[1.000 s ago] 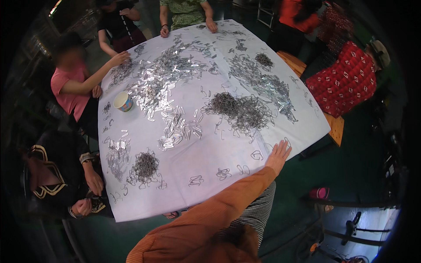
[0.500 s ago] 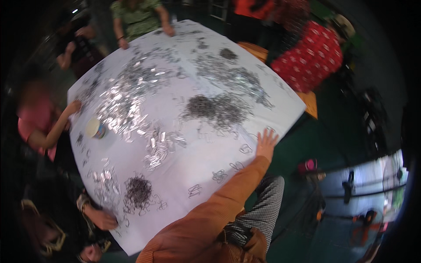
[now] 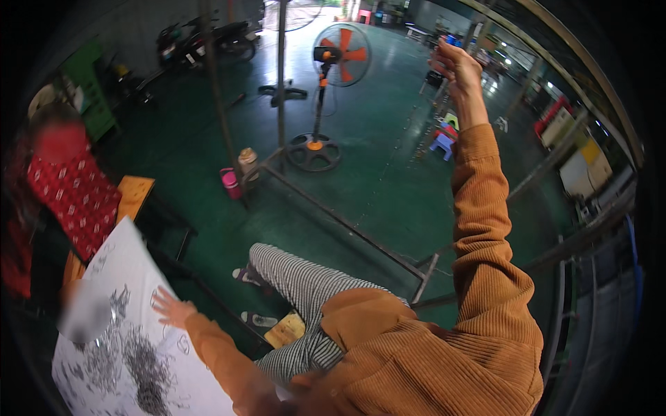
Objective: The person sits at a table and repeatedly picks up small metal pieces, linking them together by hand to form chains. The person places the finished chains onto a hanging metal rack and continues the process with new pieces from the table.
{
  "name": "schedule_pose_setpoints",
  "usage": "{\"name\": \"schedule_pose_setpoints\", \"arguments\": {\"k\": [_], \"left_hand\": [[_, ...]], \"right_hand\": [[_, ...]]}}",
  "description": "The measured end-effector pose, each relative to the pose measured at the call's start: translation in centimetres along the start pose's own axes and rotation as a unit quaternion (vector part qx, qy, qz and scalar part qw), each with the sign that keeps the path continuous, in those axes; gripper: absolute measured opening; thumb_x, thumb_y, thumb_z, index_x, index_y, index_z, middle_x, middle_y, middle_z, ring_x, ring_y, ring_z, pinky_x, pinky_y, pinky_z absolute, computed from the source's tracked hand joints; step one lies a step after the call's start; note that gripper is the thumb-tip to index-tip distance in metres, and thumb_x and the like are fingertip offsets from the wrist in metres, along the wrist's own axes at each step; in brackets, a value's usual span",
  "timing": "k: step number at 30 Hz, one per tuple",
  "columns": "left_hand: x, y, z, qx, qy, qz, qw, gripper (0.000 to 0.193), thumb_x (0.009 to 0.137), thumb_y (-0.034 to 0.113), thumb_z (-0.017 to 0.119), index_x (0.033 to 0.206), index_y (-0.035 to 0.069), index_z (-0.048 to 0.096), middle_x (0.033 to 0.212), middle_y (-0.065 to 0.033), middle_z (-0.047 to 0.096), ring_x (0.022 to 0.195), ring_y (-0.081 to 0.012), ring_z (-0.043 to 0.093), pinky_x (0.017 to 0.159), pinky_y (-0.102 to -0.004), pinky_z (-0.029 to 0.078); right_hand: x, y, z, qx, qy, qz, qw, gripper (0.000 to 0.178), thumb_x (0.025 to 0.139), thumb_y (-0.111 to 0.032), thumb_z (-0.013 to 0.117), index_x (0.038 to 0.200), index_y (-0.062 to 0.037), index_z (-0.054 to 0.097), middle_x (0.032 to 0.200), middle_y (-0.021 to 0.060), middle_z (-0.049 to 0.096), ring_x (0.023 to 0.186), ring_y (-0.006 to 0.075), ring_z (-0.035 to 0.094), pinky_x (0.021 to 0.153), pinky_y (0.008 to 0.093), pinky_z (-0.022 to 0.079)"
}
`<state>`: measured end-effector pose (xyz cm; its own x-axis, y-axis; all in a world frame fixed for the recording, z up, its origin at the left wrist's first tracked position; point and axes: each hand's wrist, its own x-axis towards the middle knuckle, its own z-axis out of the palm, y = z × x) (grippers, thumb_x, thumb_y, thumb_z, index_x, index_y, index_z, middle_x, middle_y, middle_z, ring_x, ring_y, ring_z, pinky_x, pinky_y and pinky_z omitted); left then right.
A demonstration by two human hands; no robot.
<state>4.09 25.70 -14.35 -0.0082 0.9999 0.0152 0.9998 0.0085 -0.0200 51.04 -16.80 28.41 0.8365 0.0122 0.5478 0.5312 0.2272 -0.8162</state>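
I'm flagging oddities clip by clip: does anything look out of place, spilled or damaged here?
Nothing plainly spilled or damaged stands out. The one oddity is the right hand, raised well away from the table, while the left hand lies spread at its edge. Dark wire pieces lie loose on the table.

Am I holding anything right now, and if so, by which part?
Nothing visibly held: your left hand is spread at the edge of the table, and your raised right hand, partly curled, shows nothing in it.
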Motion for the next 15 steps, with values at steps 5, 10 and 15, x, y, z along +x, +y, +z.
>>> {"name": "schedule_pose_setpoints", "arguments": {"k": [5,10,15], "left_hand": [[-0.3,-0.3,-0.7,0.005,-0.014,-0.004,1.0,0.107,0.074,0.015,0.074,0.153,0.039,0.005,0.161,0.0043,0.006,0.147,-0.0257,0.014,0.113,-0.0568,0.025],[0.5,-0.5,0.0,0.012,-0.013,-0.016,1.0,0.107,0.075,0.01,0.071,0.152,0.04,0.004,0.162,0.0054,0.004,0.148,-0.0246,0.013,0.113,-0.0558,0.025],[1.2,-1.1,-0.4,0.029,-0.019,-0.039,0.999,0.106,0.075,0.007,0.068,0.152,0.04,0.003,0.162,0.0059,0.002,0.148,-0.0242,0.013,0.113,-0.0552,0.026]], "right_hand": [[2.2,-2.8,-3.6,-0.005,0.025,-0.02,0.999,0.023,0.084,-0.018,0.074,0.099,-0.0023,0.066,0.087,0.0057,0.068,0.08,0.0169,0.068,0.071,0.0303,0.058],[7.4,-5.9,-5.5,-0.001,0.028,-0.07,0.997,0.019,0.085,-0.011,0.071,0.096,0.0029,0.065,0.083,0.0077,0.067,0.078,0.0191,0.068,0.07,0.0353,0.059],[11.8,-7.1,-5.9,0.001,0.047,-0.089,0.995,0.018,0.086,-0.013,0.069,0.096,0.0004,0.065,0.086,0.0075,0.068,0.078,0.0182,0.068,0.072,0.0334,0.059]]}}
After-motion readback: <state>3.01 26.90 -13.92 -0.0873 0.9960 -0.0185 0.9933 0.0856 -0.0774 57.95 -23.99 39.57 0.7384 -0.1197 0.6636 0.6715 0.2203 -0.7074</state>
